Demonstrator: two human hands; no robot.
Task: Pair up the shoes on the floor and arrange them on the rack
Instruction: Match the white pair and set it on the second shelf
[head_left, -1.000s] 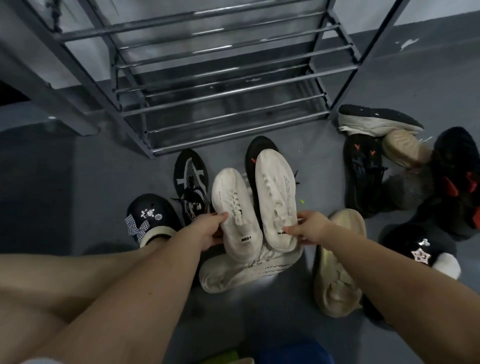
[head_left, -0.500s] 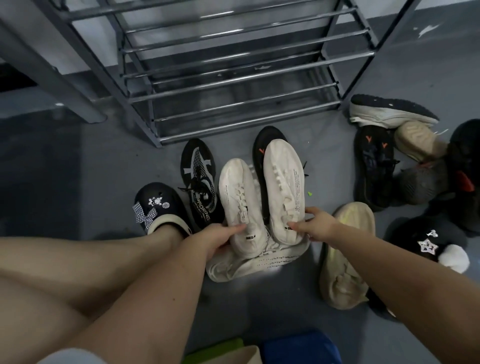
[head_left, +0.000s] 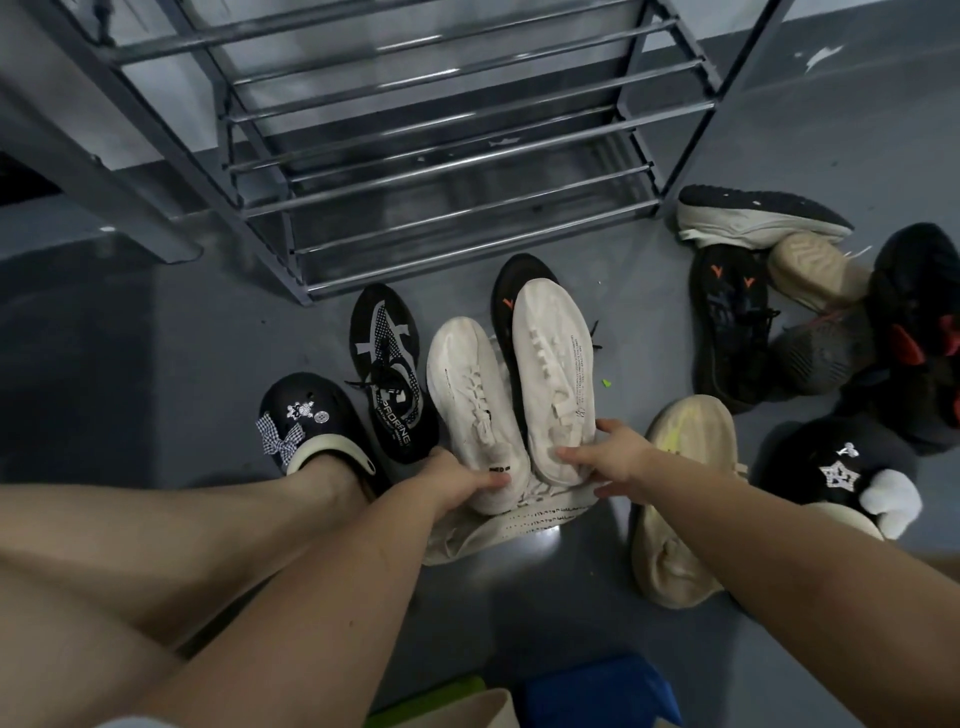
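We hold a white sneaker in each hand: our left hand (head_left: 457, 480) grips the heel of the left white sneaker (head_left: 470, 410), thumb curled over a small black tab whose lettering is too small to read, and our right hand (head_left: 605, 460) pinches the heel of the right white sneaker (head_left: 553, 374), which carries a line of fine black print along its outer side that we cannot make out. Under both hands lies a third white sneaker (head_left: 498, 525) on its side, with rows of tiny dark print along its edge, also illegible. Just left of our left hand a black sneaker (head_left: 389, 374) shows white lettering that reads roughly "PROPRINT", though we cannot be sure. Further left our foot wears a black clog (head_left: 306, 421) with a checked bow and small charms. Beyond the right white sneaker, partly hidden by it, a black shoe (head_left: 511, 283) shows an orange V mark; its match (head_left: 732, 322) lies well to the right of our right hand, among a heap of dark shoes. A beige sneaker (head_left: 680, 499) lies just right of our right wrist. The metal rack (head_left: 467, 156) stands beyond both hands.
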